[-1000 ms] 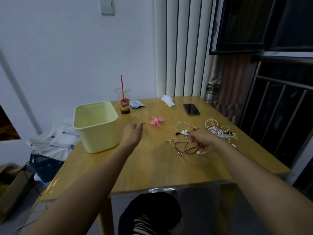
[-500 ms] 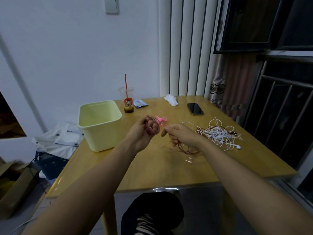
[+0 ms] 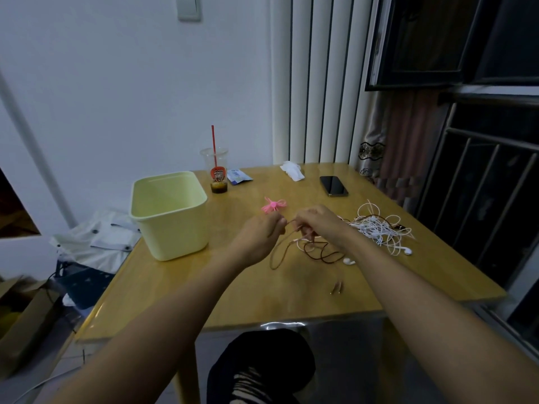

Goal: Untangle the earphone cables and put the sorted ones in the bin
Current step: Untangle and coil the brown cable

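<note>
The brown cable [image 3: 320, 256] is thin and dark. A short stretch of it is pulled taut between the left grip [image 3: 262, 234] and the right grip [image 3: 315, 220], both pinching it just above the bench [image 3: 262, 301]. From there it drops in one long loop and several loose curls onto the wood, and two small tips [image 3: 337, 288] lie nearer the front edge. The white cable tangle [image 3: 376, 228] sits in a heap to the right, its loops sticking up, with one earbud [image 3: 407, 251] trailing out. A pink cable bundle [image 3: 272, 206], tied like a bow, lies just behind the left grip. The pale yellow bin [image 3: 175, 228] stands upright at the left, open-topped.
</note>
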The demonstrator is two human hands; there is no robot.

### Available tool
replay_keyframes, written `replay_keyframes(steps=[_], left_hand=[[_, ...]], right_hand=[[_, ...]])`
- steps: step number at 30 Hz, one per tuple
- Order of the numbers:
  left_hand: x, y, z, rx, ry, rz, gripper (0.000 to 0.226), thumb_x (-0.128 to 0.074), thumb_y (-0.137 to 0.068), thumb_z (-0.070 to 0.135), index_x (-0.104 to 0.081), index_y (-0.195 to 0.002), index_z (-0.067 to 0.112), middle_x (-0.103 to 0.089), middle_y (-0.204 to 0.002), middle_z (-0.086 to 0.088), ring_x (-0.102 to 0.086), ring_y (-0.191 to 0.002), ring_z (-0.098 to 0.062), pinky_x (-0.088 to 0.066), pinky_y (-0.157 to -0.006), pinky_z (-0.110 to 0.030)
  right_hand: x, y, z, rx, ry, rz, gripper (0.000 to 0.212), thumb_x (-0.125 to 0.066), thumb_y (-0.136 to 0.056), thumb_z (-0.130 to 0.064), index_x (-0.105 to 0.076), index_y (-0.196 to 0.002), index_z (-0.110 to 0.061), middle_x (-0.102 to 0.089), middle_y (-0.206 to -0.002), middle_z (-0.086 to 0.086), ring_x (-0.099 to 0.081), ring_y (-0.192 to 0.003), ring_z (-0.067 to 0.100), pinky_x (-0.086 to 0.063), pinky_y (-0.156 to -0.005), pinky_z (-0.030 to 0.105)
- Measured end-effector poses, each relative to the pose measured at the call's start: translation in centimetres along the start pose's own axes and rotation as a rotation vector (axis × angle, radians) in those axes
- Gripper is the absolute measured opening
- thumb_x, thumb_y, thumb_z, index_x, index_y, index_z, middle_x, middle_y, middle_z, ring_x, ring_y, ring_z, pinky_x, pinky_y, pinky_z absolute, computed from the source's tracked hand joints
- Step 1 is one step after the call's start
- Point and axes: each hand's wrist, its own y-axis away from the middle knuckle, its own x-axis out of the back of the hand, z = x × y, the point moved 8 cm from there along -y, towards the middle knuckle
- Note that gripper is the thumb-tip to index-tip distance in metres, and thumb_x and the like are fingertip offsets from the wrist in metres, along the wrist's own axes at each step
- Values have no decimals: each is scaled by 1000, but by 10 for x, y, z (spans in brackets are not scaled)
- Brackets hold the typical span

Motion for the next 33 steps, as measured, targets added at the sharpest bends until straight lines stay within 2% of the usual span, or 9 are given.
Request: replay_keyframes(steps=[3,6,9,14,18,22,29,31,33], left_hand=[[-13,3,-4,79,212,-198,35,-39,-103,38,-58,-83,16,-57,-74,0,-52,-64,-10,-44,-63,-24],[-11,6,-11,137,561,-205,34,-44,-103,31,-52,-77,11,-48,-64,0,-47,-57,-10,-43,-56,-21],[2,4,-27,234,907,17,37,-43,-104,29,-48,-71,14,-40,-56,5,-39,-57,-14,-37,-55,-25],[12,6,-71,579,1254,474,36,-37,-99,3,-42,-65,12,-39,-43,4,-35,-50,-16,-32,-52,-28],[7,17,-90,693,1087,511,34,-34,-95,-3,-42,-65,10,-39,-55,-6,-36,-47,-16,-31,-39,-24],[0,25,-100,774,1076,544,34,-32,-94,-3,-41,-64,10,-37,-46,-6,-35,-35,-14,-26,-35,-19],[5,37,-104,856,1153,579,35,-35,-94,1,-38,-60,11,-36,-40,-2,-32,-33,-13,-26,-42,-25],[0,34,-94,825,1147,471,33,-38,-95,5,-44,-63,10,-39,-43,-2,-35,-40,-15,-31,-44,-26],[-6,28,-79,750,1136,359,32,-43,-98,13,-46,-66,11,-38,-46,-2,-35,-46,-16,-32,-48,-29]], right_hand=[[12,-1,14,-10,-80,95,29,-51,-95,-20,-66,-71,-11,-44,-51,-3,-39,-50,14,-31,-53,29],[10,4,25,-72,-130,50,35,-49,-99,-33,-65,-77,-10,-41,-53,-4,-33,-48,13,-24,-47,25],[3,12,34,-221,-99,-132,64,-36,-97,-63,-65,-84,-8,-45,-55,-2,-32,-45,9,-25,-43,20],[7,18,21,-126,-263,-197,36,-49,-100,-35,-64,-85,-6,-45,-51,1,-34,-37,6,-27,-38,16],[36,15,50,-169,-355,115,37,-50,-102,-37,-70,-100,-6,-53,-58,1,-33,-40,6,-20,-38,18],[57,18,79,-293,-287,409,28,-51,-99,-27,-66,-82,-9,-49,-61,2,-31,-40,8,-21,-36,19],[79,23,100,-506,207,489,29,-49,-94,-20,-66,-74,-7,-62,-68,8,-51,-55,20,-36,-50,25],[73,13,93,-451,504,421,19,-53,-93,-19,-67,-81,-15,-63,-82,7,-57,-71,23,-41,-61,28],[58,2,69,-236,502,400,20,-57,-92,-17,-68,-108,-20,-62,-112,4,-59,-103,23,-49,-84,35]])
